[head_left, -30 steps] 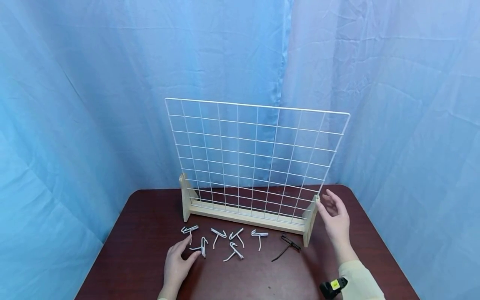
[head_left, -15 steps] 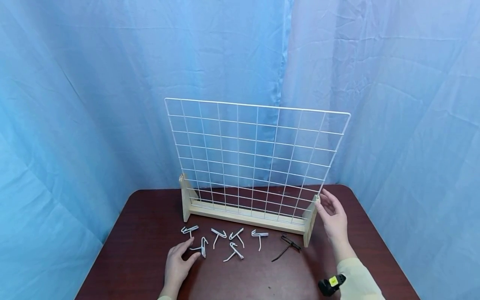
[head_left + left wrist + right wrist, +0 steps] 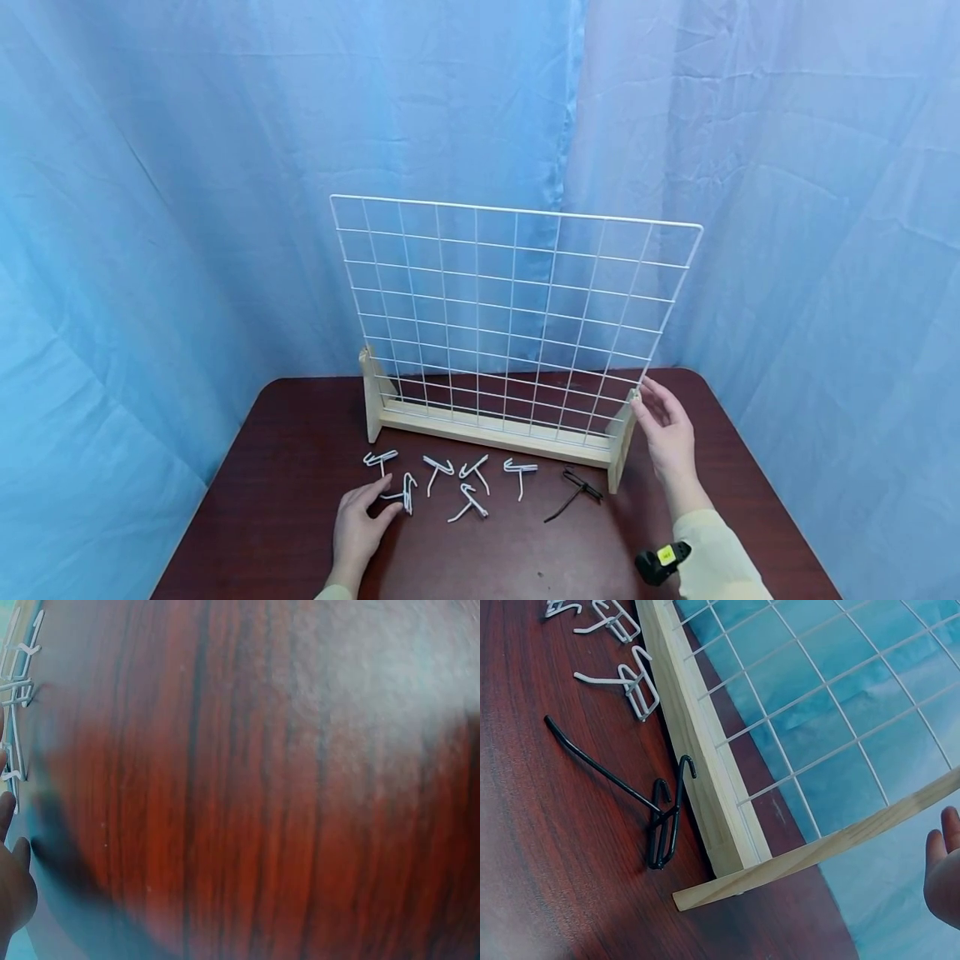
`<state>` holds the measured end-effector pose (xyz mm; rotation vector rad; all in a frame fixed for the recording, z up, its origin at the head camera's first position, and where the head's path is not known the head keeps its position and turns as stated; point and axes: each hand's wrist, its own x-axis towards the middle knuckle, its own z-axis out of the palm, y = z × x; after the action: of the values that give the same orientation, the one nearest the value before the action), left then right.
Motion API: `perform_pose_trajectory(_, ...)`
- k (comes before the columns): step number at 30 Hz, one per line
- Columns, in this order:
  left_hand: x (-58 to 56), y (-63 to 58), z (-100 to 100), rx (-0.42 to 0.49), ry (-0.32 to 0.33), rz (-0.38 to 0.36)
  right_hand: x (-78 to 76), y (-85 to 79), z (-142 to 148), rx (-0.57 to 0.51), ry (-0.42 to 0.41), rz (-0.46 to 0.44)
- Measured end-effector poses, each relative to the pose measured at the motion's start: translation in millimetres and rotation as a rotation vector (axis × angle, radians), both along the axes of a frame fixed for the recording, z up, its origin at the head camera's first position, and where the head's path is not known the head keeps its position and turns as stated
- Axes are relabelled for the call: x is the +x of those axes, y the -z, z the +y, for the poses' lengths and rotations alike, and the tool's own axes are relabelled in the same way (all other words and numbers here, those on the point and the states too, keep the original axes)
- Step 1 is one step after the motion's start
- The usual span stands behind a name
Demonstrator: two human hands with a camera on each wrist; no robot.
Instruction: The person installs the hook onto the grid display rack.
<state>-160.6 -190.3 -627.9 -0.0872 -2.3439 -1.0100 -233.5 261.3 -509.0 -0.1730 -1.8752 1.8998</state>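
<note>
A white wire grid panel [image 3: 477, 300] stands upright in a pale wooden base [image 3: 495, 431]. My right hand [image 3: 672, 442] is at the base's right end piece [image 3: 622, 446], thumb at its top corner and loosely bent fingers beside the grid's edge. In the right wrist view, fingers [image 3: 946, 859] show just beyond the wood. My left hand [image 3: 357, 527] rests low on the left, thumb and forefinger spread around a white hook [image 3: 407, 493]; whether they touch it is unclear. In the left wrist view, that hand [image 3: 13, 881] shows only at the edge.
Several more white hooks [image 3: 520, 472] lie in front of the base. One longer black hook [image 3: 576, 492] lies near its right end. Everything stands on a dark red-brown table [image 3: 480, 558] with blue curtains [image 3: 480, 100] behind and at both sides.
My right hand has shifted slightly left, closer against the base's end piece. My left hand has moved marginally, and its forefinger has drawn back slightly from the rear hook. The hooks stay put.
</note>
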Motion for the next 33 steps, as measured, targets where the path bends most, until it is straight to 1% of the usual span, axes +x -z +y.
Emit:
perform_pose_trajectory(5,-2.0,2.6,-1.5,-0.006,-0.003,-0.023,-1.5,-2.7,0.0,-0.016,-0.005,-0.016)
perform_pose_trajectory(9,-3.5,5.5,-2.1,-0.003,0.001,-0.039,0.3,-8.5,-0.8,-0.027,-0.005,-0.036)
perform_pose_trajectory(14,-4.6,8.5,-1.1,-0.005,0.009,-0.038,1.7,-14.0,-2.3,-0.061,-0.02,-0.012)
perform_pose_trajectory(19,-4.7,10.4,0.0,-0.02,0.009,-0.025,-2.7,-5.5,-0.6,-0.111,-0.011,0.022)
perform_pose_trajectory(22,-4.4,10.7,-0.2,-0.029,-0.007,-0.044,-5.4,0.0,0.6,-0.122,0.0,0.037)
perform_pose_trajectory(26,-4.2,11.4,-1.0,-0.033,-0.025,-0.064,-7.3,3.1,0.7,-0.132,-0.009,0.056)
perform_pose_trajectory(28,-4.1,12.4,-1.2,-0.038,-0.028,-0.057,-7.7,3.8,0.3,-0.138,-0.022,0.065)
perform_pose_trajectory(33,-3.7,15.5,-1.1,-0.053,-0.016,-0.012,-7.1,5.2,-0.5,-0.156,-0.05,0.083)
